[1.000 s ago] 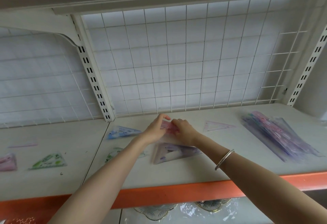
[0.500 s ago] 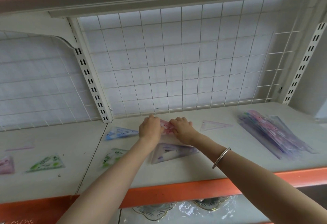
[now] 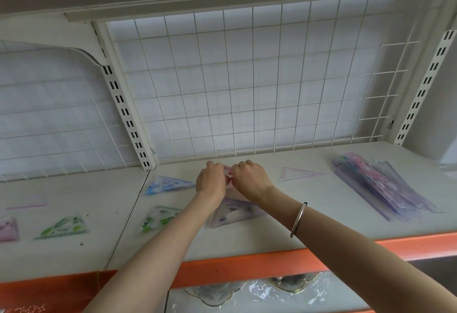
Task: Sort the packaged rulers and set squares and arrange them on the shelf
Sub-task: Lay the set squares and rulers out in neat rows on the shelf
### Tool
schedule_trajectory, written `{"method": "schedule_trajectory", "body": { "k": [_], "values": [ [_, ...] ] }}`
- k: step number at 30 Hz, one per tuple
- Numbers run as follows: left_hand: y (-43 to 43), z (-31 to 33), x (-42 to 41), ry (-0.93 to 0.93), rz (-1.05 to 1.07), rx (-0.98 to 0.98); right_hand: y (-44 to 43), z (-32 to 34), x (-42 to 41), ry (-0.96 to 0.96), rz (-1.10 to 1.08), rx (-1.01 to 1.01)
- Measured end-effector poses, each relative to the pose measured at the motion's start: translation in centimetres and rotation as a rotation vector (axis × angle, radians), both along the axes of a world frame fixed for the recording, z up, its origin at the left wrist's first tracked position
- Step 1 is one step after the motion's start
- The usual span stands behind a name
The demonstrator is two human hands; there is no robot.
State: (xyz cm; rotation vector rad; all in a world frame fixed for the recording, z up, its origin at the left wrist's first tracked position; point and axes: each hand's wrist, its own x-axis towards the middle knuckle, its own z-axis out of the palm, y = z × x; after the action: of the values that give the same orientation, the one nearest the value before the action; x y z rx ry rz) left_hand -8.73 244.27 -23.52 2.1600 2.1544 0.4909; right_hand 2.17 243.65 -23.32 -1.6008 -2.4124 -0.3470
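- landmark: slotted post (image 3: 123, 104), white, standing where the two shelf bays meet. all places are read from it.
- shelf (image 3: 309, 218): pale board with an orange front edge (image 3: 247, 265), wire grid (image 3: 247, 77) behind it to the right of the post.
- left hand (image 3: 211, 180): right of the post's foot, near the back of the shelf. back of hand towards the camera, fingers curled down and pinching the pink set square (image 3: 228, 171).
- right hand (image 3: 251, 177): just beyond the left one, further right of the post. fingers curled the same way, clamped on the other side of the same packet. the two hands nearly touch. fingertips mostly hidden behind the knuckles.
- pink set square: only a small strip shows between the two hands. cannot tell whether it rests on the board or is lifted.
- silver bangle (image 3: 298, 220) on the right wrist.
- blue set square (image 3: 168, 185): flat on the board, just right of the post's foot, beside the left hand.
- green set square (image 3: 160, 218): right of the post and nearer the front edge, partly under the left forearm.
- purple set square (image 3: 235, 213): further right, in front of the hands, between the two forearms.
- clear set square (image 3: 298, 174) with pink outline: right of the hands, near the back.
- pile of packaged rulers (image 3: 385, 186): far right of the post, lying slantwise, purple and pink.
- left of the post: a second green set square (image 3: 64, 226), a faint pink ruler (image 3: 27, 205), and a purple packet (image 3: 8, 228) cut off by the frame edge.
- glass dishes (image 3: 217, 293) in clear wrap on the level below.
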Motion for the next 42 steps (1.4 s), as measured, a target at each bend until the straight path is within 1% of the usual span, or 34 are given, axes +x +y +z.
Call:
{"method": "schedule_trajectory", "body": {
  "k": [3,5,8,10,13,18,23,28,31,33,37,40,42],
  "values": [
    [0.0,0.0,-0.1,-0.020,0.002,0.005,0.6,-0.8,-0.3,-0.066,-0.044,-0.015],
    [-0.1,0.0,-0.1,-0.022,0.003,0.003,0.8,-1.4,-0.6,-0.068,-0.023,-0.009],
    [-0.2,0.2,-0.1,-0.024,0.003,-0.020,0.1,-0.6,-0.6,-0.006,-0.001,-0.031],
    [0.0,0.6,-0.1,0.000,-0.001,-0.064,0.0,0.1,0.3,0.089,0.011,-0.096],
    [0.7,1.3,-0.3,0.003,-0.002,-0.159,0.2,0.0,1.9,0.163,0.002,-0.195],
    [1.3,3.2,-0.8,-0.076,-0.021,-0.263,-0.1,-0.1,2.9,0.045,0.021,-0.078],
    [1.2,5.1,-1.0,-0.025,-0.036,-0.329,0.1,0.1,2.6,0.001,-0.031,-0.048],
    [1.4,4.4,-1.2,-0.153,-0.019,-0.296,0.1,0.9,2.6,0.019,-0.104,-0.100],
    [1.4,4.3,-1.7,-0.195,-0.029,-0.232,0.2,0.9,2.7,0.092,-0.164,-0.159],
    [1.4,4.4,-1.9,-0.217,-0.063,-0.267,0.3,0.9,2.8,0.137,-0.193,-0.202],
    [0.3,4.6,-1.8,-0.095,-0.156,-0.375,0.8,1.0,2.9,0.224,-0.228,-0.280],
    [-0.2,3.8,-1.7,0.014,-0.156,-0.307,1.3,1.2,2.6,0.265,-0.235,-0.329],
    [-0.6,3.8,-1.5,0.017,-0.131,-0.234,1.5,1.4,2.6,0.281,-0.239,-0.354]
  ]
}}
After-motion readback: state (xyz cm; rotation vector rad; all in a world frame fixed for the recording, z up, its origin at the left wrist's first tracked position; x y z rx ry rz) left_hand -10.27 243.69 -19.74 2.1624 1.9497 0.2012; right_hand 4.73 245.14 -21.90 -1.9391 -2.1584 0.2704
